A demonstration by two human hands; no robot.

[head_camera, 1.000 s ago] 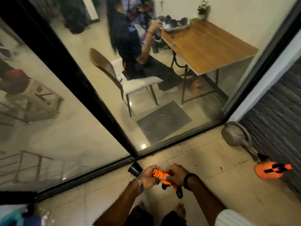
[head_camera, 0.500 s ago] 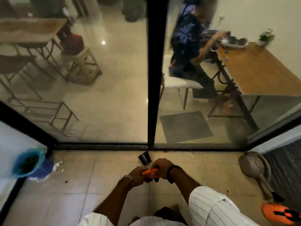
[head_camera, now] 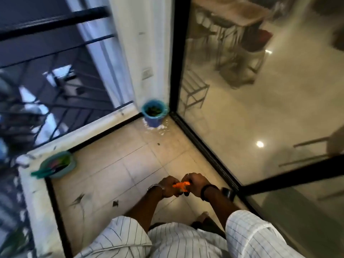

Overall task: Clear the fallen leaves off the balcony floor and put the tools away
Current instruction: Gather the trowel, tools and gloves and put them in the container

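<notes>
The small orange plastic tool [head_camera: 181, 184] sits between my fists in front of my waist, above the pale floor tiles [head_camera: 119, 170] — my left hand [head_camera: 168, 187] curls around one end, my right hand [head_camera: 195, 183] around the other. Dry leaf scraps [head_camera: 115, 203] lie on the glossy tiles. A round blue pot [head_camera: 154, 113] stands in the corner — a teal dish [head_camera: 57, 167] rests on the ledge.

Bucket [head_camera: 155, 114] in far corner, basin [head_camera: 56, 164] on left ledge [head_camera: 35, 190], leaf bits [head_camera: 115, 203] on floor [head_camera: 119, 164] between
</notes>
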